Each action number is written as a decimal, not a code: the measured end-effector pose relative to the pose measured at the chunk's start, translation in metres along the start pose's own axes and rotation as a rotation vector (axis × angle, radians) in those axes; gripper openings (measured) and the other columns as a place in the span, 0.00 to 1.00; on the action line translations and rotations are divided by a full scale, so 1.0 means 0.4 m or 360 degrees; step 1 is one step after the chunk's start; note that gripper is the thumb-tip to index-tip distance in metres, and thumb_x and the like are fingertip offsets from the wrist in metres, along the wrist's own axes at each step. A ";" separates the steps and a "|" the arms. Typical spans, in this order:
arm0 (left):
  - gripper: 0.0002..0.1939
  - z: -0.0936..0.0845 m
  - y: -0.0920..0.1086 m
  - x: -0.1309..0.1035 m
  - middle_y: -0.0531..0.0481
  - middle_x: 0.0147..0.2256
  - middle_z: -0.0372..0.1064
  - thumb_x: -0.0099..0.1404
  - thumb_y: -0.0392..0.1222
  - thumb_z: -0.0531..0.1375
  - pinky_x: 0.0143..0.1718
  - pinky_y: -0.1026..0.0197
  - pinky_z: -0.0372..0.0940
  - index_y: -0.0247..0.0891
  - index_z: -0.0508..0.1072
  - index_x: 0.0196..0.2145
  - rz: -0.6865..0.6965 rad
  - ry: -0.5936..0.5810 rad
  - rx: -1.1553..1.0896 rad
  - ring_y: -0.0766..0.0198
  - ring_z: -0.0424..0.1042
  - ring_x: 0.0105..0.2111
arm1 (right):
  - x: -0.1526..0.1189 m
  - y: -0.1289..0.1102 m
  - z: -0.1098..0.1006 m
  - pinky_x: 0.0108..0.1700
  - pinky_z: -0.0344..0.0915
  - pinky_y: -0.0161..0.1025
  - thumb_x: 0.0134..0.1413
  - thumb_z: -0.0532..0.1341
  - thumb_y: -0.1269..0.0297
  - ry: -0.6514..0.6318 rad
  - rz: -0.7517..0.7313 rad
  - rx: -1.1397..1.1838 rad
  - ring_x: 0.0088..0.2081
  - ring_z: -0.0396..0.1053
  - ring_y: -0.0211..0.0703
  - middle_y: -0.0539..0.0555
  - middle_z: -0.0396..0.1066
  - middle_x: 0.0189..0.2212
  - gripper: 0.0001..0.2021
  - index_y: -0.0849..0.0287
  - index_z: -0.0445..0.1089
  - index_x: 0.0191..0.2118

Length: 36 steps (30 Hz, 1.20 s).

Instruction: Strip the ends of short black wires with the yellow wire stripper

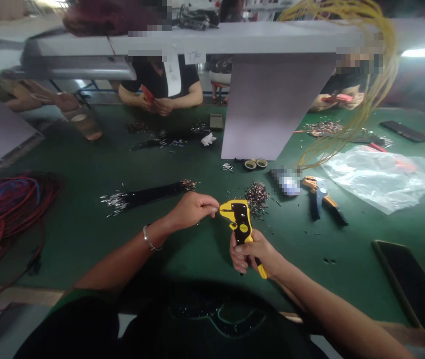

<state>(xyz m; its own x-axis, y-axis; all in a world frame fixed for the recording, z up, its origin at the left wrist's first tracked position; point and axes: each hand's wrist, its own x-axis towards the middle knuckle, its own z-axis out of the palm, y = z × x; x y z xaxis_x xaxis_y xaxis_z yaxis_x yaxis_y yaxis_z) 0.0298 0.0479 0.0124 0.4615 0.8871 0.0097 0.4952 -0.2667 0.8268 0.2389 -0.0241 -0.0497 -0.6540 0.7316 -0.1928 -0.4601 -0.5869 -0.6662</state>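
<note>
My right hand is wrapped round the grips of a yellow and black wire stripper, its head pointing up and to the left. At the tool's nose, the thumb and fingers of my left hand are pinched together. Whatever they hold is too small to make out. Left of that hand lies a bundle of black wires, with bright silvery ends on one side and coppery ends on the other. Just beyond the stripper is a heap of small cut bits.
Blue and orange pliers and a clear plastic bag lie to the right, with a phone nearer. Red wire coils fill the left side. Tape rolls sit by a hanging panel. Co-workers' hands are across the table.
</note>
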 end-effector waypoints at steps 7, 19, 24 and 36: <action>0.10 -0.001 -0.014 0.001 0.53 0.21 0.74 0.59 0.40 0.57 0.25 0.67 0.60 0.36 0.78 0.30 -0.0028 0.0044 0.0001 0.70 0.67 0.21 | 0.015 -0.004 -0.015 0.18 0.62 0.35 0.43 0.67 0.71 -0.0112 -0.0058 -0.0024 0.16 0.61 0.35 0.46 0.64 0.16 0.08 0.63 0.67 0.30; 0.08 0.017 -0.014 -0.009 0.52 0.22 0.72 0.58 0.38 0.57 0.28 0.65 0.60 0.37 0.77 0.27 0.0083 0.0334 0.0319 0.67 0.68 0.24 | 0.010 -0.019 -0.001 0.18 0.62 0.35 0.42 0.65 0.74 -0.0144 -0.0060 0.0026 0.16 0.61 0.35 0.47 0.65 0.17 0.07 0.63 0.68 0.30; 0.09 0.028 -0.031 -0.008 0.51 0.24 0.73 0.61 0.37 0.56 0.29 0.64 0.59 0.37 0.76 0.28 0.0201 0.0350 0.0542 0.66 0.69 0.25 | 0.011 -0.025 0.001 0.18 0.61 0.35 0.40 0.63 0.76 -0.0067 -0.0091 0.0042 0.16 0.61 0.35 0.48 0.65 0.17 0.07 0.63 0.68 0.30; 0.08 0.035 -0.071 0.019 0.53 0.23 0.73 0.61 0.36 0.57 0.28 0.66 0.57 0.37 0.76 0.28 0.0192 0.0349 0.0491 0.67 0.69 0.23 | 0.010 -0.038 0.000 0.18 0.62 0.36 0.37 0.60 0.78 -0.0022 -0.0094 0.0032 0.16 0.62 0.36 0.48 0.66 0.17 0.09 0.63 0.68 0.30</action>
<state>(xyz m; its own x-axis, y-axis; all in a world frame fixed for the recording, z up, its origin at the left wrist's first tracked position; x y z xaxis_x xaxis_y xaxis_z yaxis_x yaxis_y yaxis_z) 0.0296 0.0570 -0.0188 0.3782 0.8930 0.2439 0.6604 -0.4449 0.6049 0.2434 -0.0123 -0.0405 -0.6335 0.7603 -0.1436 -0.5100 -0.5499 -0.6615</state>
